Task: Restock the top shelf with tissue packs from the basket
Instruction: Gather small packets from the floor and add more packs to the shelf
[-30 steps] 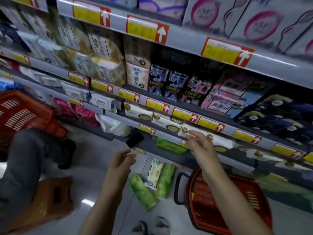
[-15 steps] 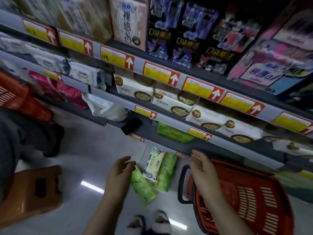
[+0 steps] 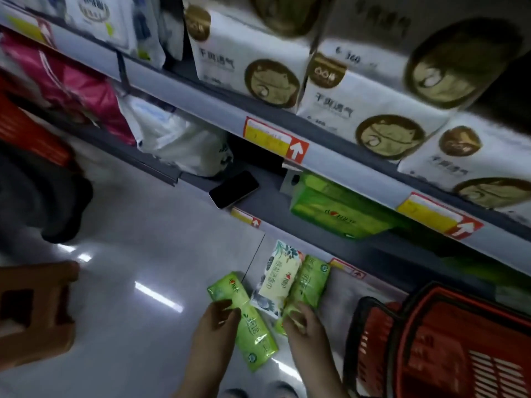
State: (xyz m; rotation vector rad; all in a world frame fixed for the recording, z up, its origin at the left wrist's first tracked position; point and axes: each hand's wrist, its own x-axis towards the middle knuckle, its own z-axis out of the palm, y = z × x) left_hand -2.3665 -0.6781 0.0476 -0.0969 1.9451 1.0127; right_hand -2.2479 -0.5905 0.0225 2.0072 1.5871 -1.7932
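Lowered floorward, left hand (image 3: 219, 321) is clasped on left green pack (image 3: 254, 334), right hand (image 3: 301, 318) on right green pack (image 3: 311, 280), presumably for shelving.

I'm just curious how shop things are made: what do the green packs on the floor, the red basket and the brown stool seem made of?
The green packs: thin glossy plastic film, by the crinkled shine. The red basket: probably moulded hard plastic, with slotted walls. The stool: likely smooth plastic too; blur leaves it open.
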